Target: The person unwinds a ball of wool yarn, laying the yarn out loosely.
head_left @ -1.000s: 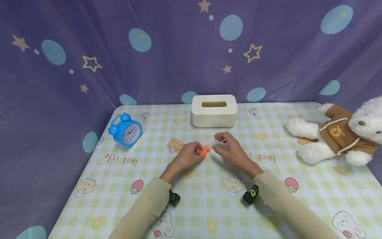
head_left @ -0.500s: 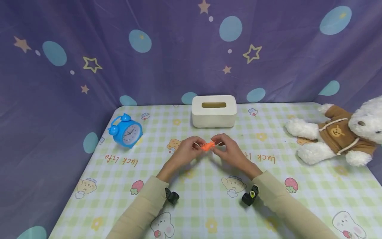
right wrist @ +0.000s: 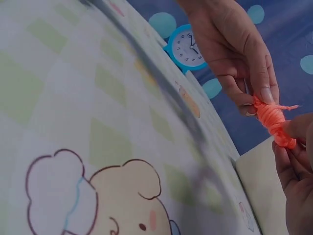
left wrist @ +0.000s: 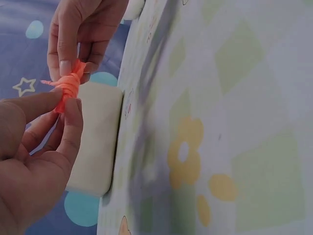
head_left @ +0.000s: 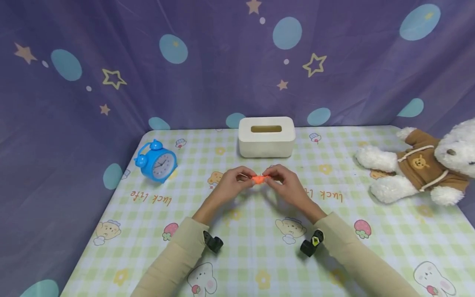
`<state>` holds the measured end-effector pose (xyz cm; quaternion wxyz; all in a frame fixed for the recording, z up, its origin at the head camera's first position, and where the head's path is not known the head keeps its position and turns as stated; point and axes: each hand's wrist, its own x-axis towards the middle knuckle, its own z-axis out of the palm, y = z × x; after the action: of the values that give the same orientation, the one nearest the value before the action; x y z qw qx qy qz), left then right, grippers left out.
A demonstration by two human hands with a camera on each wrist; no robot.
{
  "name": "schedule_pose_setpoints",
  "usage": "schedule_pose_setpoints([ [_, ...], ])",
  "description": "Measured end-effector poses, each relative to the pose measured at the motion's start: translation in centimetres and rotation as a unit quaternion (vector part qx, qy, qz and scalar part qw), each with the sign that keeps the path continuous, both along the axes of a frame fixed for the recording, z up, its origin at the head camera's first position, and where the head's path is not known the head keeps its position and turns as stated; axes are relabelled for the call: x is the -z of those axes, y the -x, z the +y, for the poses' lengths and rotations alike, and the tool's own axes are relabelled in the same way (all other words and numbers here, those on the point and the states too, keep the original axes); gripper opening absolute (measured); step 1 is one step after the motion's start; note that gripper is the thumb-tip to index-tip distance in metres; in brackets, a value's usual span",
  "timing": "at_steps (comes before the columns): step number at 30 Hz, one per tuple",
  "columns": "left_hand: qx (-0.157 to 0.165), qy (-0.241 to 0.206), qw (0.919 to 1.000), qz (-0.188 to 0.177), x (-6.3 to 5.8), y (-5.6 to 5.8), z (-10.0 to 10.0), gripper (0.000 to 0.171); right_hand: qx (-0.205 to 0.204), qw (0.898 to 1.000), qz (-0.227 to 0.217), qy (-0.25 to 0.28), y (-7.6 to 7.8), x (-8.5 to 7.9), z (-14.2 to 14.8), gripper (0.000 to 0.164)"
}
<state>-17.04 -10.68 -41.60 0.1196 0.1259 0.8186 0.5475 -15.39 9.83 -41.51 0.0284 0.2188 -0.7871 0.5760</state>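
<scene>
Between my two hands, close over the middle of the table, is a small wound bundle of bright orange cord [head_left: 258, 179]. My left hand [head_left: 231, 185] pinches one end of it between thumb and fingers. The opposite end is pinched by my right hand [head_left: 285, 184]. In the left wrist view the coils of the orange cord [left wrist: 70, 87] lie tight around the middle, and a short loose end sticks out sideways. That loose end also shows in the right wrist view, beside the left thumb on the orange cord [right wrist: 271, 117]. Fingertips cover both ends of the bundle.
A white tissue box [head_left: 266, 148] stands behind the hands. At the left is a blue alarm clock [head_left: 158, 165]. A white teddy bear [head_left: 419, 165] in a brown hoodie lies at the right. A checked cloth [head_left: 237, 255] covers the table, with a purple curtain [head_left: 222, 82] behind.
My right hand, apart from the cord a second ago, has come in from the right and taken its free end. The bundle has been raised slightly and turned from tilted to level.
</scene>
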Motion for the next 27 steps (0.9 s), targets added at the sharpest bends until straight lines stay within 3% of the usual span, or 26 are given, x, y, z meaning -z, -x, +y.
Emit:
schedule_pose_setpoints([
  [6,0.003,0.007,0.9999,0.007,-0.5,0.1,-0.1,0.014,0.01,0.999,0.048,-0.007,1.3,1.8,0.2,0.015],
  [13,0.001,0.013,0.9999,0.011,-0.7,0.1,-0.1,0.013,0.02,0.993,0.113,-0.037,1.8,1.9,0.0,0.016],
  [21,0.008,-0.006,0.9999,0.012,-0.5,0.2,-0.3,0.012,0.026,0.991,0.121,-0.041,1.5,1.6,-0.4,0.006],
  [27,-0.009,-0.066,0.9975,-0.023,-0.2,0.5,-0.9,0.016,0.044,0.991,0.122,-0.045,1.3,1.5,-0.1,0.004],
])
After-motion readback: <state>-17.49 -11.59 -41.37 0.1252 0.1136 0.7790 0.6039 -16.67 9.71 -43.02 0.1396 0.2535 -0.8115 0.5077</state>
